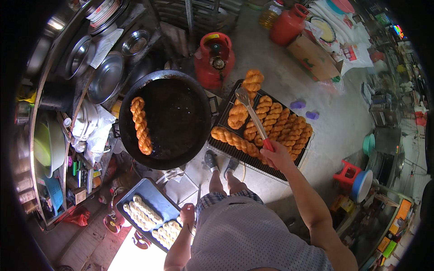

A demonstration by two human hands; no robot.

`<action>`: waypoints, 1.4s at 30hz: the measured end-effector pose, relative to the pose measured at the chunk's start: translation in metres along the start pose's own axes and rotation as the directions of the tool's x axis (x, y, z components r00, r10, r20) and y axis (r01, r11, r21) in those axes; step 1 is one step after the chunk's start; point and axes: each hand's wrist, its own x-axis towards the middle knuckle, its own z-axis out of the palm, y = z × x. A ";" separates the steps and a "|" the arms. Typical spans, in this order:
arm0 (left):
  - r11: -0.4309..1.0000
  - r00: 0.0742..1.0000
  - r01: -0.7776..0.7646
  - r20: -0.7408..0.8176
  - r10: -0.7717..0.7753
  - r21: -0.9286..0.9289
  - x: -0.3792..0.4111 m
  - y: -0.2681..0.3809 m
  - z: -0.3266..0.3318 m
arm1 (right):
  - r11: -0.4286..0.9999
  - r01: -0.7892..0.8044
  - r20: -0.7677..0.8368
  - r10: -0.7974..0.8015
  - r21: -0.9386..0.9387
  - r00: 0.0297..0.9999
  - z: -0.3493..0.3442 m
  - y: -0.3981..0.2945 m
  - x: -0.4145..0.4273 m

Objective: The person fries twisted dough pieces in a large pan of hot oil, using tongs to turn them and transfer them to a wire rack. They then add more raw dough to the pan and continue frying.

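Note:
My right hand (278, 156) is closed around the red handle of metal tongs (256, 118). The tongs' tip lies over a fried dough twist (251, 82) at the upper left of a wire cooling rack (213, 149). Several browned twists (271, 117) lie on the rack. One golden twist (140, 125) floats at the left side of a large black pan of dark oil (173, 118). My left hand (187, 214) hangs over the right edge of a tray (159, 193) with pale raw twists (144, 210); what it holds, if anything, cannot be made out.
A red gas cylinder (214, 61) stands behind the pan and rack. Shelves with metal basins (107, 78) line the left. A cardboard box (313, 57) and another red cylinder (288, 24) are at the upper right. Purple slippers (298, 105) lie beyond the rack.

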 end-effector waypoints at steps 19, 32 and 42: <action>0.996 0.997 0.013 -0.073 -0.019 -0.086 -0.010 -0.017 0.010 | 0.993 -0.109 0.002 0.109 0.055 0.994 0.007 0.054 0.040; 0.993 0.998 0.047 -0.024 -0.050 -0.109 -0.015 0.026 -0.005 | 0.999 -0.033 -0.002 0.033 -0.031 0.999 0.009 0.072 0.071; 0.997 0.999 -0.027 -0.035 0.024 -0.077 -0.007 0.011 0.002 | 0.993 -0.114 0.048 0.115 -0.016 0.992 0.001 0.066 0.049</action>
